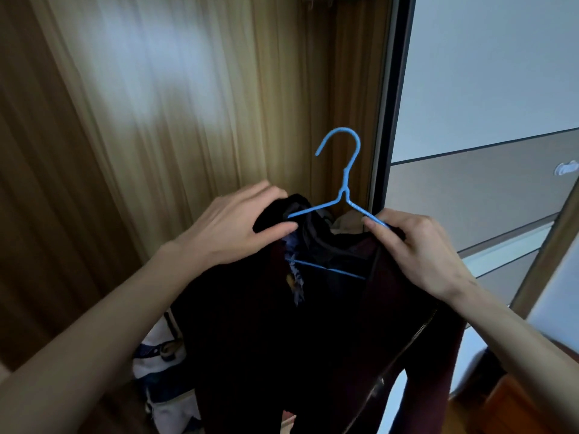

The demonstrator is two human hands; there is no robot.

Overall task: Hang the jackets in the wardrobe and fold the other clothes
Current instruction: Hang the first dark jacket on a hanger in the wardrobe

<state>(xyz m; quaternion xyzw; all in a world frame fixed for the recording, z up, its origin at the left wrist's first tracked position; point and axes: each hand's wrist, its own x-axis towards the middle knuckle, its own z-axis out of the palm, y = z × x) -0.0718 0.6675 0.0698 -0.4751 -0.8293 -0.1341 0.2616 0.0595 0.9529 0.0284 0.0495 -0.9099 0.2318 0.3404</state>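
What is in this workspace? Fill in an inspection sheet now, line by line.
Surface: nothing seen.
Job's things: dark jacket with a zip, draped on a blue hanger; the hook is free, not on any rail.
Clutter: a white and blue printed bag or cloth low on the left; cannot tell which.
Hands: left hand grips the jacket's collar; right hand pinches the hanger's arm and the jacket's shoulder.
Cables: nothing seen.
Surroundings: tan curtain behind; sliding wardrobe door on the right.
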